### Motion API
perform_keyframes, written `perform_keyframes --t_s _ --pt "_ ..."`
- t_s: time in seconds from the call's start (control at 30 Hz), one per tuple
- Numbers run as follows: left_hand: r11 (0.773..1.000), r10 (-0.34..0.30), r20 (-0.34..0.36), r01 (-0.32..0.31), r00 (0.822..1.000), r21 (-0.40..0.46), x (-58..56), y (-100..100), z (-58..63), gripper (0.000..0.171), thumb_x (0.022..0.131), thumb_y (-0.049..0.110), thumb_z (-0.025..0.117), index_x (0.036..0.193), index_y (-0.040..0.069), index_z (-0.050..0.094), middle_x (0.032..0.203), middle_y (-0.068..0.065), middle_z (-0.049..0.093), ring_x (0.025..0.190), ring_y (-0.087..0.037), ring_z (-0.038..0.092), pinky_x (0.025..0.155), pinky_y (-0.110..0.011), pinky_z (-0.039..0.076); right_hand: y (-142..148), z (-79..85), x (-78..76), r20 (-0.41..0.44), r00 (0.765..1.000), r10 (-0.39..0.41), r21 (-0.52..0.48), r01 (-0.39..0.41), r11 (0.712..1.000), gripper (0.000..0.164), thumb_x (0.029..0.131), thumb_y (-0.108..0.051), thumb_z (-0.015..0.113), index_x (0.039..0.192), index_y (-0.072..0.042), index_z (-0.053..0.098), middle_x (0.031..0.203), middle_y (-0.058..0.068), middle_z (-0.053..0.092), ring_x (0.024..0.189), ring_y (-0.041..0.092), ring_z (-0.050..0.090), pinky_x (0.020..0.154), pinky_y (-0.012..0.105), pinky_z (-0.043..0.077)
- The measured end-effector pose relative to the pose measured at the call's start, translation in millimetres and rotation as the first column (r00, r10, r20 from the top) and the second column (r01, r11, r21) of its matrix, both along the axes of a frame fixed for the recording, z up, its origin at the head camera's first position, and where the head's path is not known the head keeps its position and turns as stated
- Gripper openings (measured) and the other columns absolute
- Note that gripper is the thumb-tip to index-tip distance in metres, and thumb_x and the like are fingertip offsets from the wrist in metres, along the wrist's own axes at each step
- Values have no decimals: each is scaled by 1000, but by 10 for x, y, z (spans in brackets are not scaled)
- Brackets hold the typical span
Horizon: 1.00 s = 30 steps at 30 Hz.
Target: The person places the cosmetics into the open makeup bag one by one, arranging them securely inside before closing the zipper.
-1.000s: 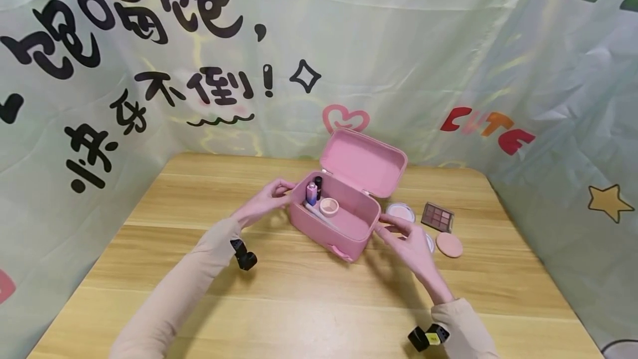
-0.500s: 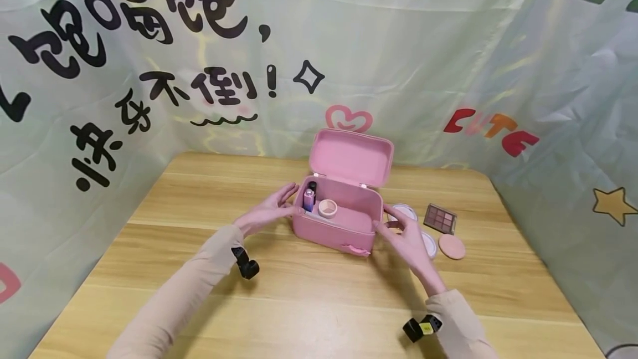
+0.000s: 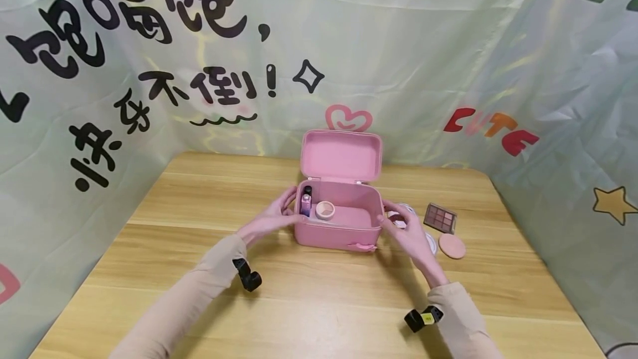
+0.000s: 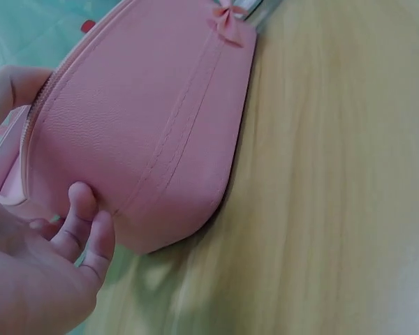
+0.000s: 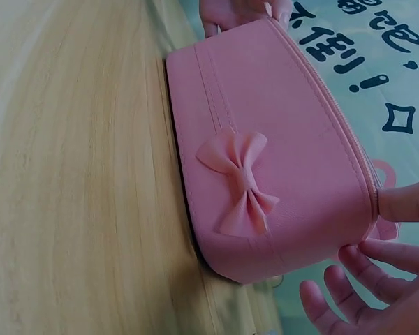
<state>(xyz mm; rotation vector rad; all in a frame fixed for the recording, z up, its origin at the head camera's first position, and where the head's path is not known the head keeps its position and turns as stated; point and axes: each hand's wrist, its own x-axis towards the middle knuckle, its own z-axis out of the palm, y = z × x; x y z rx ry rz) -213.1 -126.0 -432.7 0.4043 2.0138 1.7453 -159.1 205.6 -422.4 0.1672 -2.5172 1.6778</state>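
A person in beige sleeves (image 3: 194,281), with small black wrist cameras (image 3: 246,275) at the cuffs, reaches across a light wood-grain table (image 3: 319,303). The left hand (image 3: 269,220) grasps the left end of an open pink rectangular case with stitched, leather-like sides (image 3: 329,236), its thumb at the near rim and its other fingers curled against the end. The right hand (image 3: 411,240) pinches the rim at the opposite end, its remaining fingers loosely bent. The case sits upright in the table's far half, about midway between the left and right edges, a pink bow (image 5: 241,178) on its front, toward the right end. Inside, a round pale-pink jar (image 3: 325,216) lies just right of a small shiny purple bottle (image 3: 306,205), with a black-topped tube (image 3: 308,189) behind that. To the right, toward the table's right edge, a flat round pink disc (image 3: 452,246) lies near two round white-rimmed compacts (image 3: 431,244), both partly hidden by the right hand. A rectangular brown palette with small pink and brown pans (image 3: 440,218) lies nearer the far right corner. The case's lid (image 3: 341,155) stands raised before a pale green printed fabric backdrop (image 3: 408,60).
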Motion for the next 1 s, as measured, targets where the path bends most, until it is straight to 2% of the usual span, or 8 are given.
perform_keyframes --t_s 0.1,0.2,0.3,0.43,0.63,0.73,0.83,1.0 --pt "999 27 -7 -27 1000 -32 33 31 -23 102 89 17 73 163 14 3 156 -18 42 124 -38 58 111 -47 44 -1 -1 -8 23 1000 -20 -27 20 999 42 97 -12 65 136 2 59 133 24 61 97 6 56 77 14 52" --pt "995 62 1 -62 998 -79 76 57 -33 103 87 20 77 163 21 7 113 -14 66 96 -25 63 87 -38 52 -4 -13 -25 26 999 -37 -56 38 998 40 98 -12 64 135 4 59 134 25 61 97 5 58 78 17 55" --pt "991 83 -1 -82 997 -101 113 80 -35 106 85 22 79 163 24 8 98 -10 64 81 -19 56 75 -33 48 -10 -22 -45 24 998 -50 -84 51 995 39 100 -12 62 134 6 59 134 26 61 94 0 59 78 19 56" --pt "988 93 -9 -94 996 -120 139 94 -44 111 82 25 83 163 27 8 123 -13 60 78 -17 56 75 -33 48 -20 -36 -69 20 998 -51 -96 53 994 38 101 -12 60 134 7 58 133 27 60 92 -5 59 77 19 56" --pt "984 116 -2 -115 993 -138 218 110 -40 113 79 30 86 163 27 10 162 -14 24 84 -18 62 84 -32 47 -11 -50 -56 -7 1000 -24 -30 24 999 45 97 -13 65 139 1 57 128 24 61 97 -2 56 81 14 51" --pt "987 123 14 -121 992 -105 250 116 -54 106 84 30 82 162 21 11 158 -18 33 86 -17 63 85 -32 49 3 -50 -51 -9 1000 -4 15 5 1000 53 95 -12 65 145 -1 52 126 22 57 100 4 50 83 13 46" --pt "987 149 28 -147 988 -67 271 132 -86 93 90 32 75 160 19 17 136 -15 53 86 -16 61 81 -32 51 15 -41 -54 21 1000 6 38 -7 999 57 95 -12 64 149 -4 48 127 21 53 102 8 47 89 20 42" --pt "977 209 40 -210 977 24 284 158 -159 62 100 28 60 152 14 29 105 -4 59 80 -13 58 77 -27 51 28 -24 -76 73 997 15 33 -18 999 59 96 -15 62 151 -6 44 128 21 50 107 15 45 97 31 34"
